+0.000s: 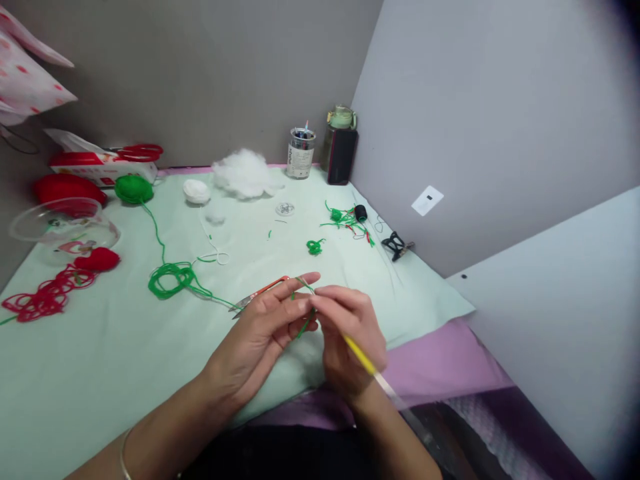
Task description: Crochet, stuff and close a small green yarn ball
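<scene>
Between the thumb and fingers of my left hand (pixel 273 317) is a small strand of green yarn (pixel 306 325), with some of it looped over the forefinger. My right hand (pixel 353 327) grips a crochet hook (pixel 361 355) with a yellow handle; its tip meets the yarn at my left fingertips. From my left hand the yarn runs left to a loose green coil (pixel 171 280) and on to a green yarn ball (pixel 133 190). Orange-handled snips (pixel 260 292) lie on the table, partly hidden behind my left hand.
White stuffing (pixel 245 175), a white yarn ball (pixel 197 192) and a pen cup (pixel 301 155) stand at the back. Green scraps (pixel 340 217) and a black thread spool (pixel 361 213) lie right. Tangled red yarn (pixel 47 293) and a clear plastic bowl (pixel 65 230) are left. A phone (pixel 343 157) leans against a bottle (pixel 342 118).
</scene>
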Action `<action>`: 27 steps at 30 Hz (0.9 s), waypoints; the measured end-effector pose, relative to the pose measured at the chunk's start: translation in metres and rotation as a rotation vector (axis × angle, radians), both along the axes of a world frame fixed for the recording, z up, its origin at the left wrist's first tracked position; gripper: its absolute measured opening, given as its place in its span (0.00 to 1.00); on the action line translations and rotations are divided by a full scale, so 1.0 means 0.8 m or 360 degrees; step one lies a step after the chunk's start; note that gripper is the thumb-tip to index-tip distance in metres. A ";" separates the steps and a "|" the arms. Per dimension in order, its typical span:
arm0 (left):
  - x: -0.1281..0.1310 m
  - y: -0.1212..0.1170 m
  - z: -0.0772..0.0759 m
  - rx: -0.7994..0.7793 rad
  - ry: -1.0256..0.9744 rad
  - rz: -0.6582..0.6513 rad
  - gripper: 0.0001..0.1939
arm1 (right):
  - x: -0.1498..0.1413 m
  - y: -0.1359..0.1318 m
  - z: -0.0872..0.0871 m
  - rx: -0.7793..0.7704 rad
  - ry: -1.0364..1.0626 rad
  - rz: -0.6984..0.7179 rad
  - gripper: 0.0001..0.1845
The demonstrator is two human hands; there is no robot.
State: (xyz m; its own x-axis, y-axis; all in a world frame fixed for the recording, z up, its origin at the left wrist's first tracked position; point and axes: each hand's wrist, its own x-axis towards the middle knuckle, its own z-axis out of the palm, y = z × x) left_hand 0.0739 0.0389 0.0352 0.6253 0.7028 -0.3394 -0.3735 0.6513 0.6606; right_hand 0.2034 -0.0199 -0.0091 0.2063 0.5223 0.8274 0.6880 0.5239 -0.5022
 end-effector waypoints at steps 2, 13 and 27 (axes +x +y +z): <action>-0.005 0.002 0.001 -0.0022 -0.0004 0.0047 0.19 | -0.004 -0.002 0.003 -0.0064 0.0351 0.0164 0.20; -0.033 -0.010 0.001 0.0294 0.0110 0.0191 0.18 | -0.013 -0.001 0.014 -0.0311 0.1499 0.0818 0.08; -0.029 -0.011 -0.003 -0.0067 -0.0066 0.0064 0.21 | -0.015 0.005 -0.004 -0.0248 0.1249 0.0793 0.07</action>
State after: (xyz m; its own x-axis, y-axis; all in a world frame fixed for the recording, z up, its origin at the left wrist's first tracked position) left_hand 0.0506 0.0305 0.0326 0.6110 0.7132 -0.3436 -0.4265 0.6621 0.6162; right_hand 0.1913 -0.0160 -0.0122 0.3980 0.7936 0.4601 -0.1616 0.5544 -0.8164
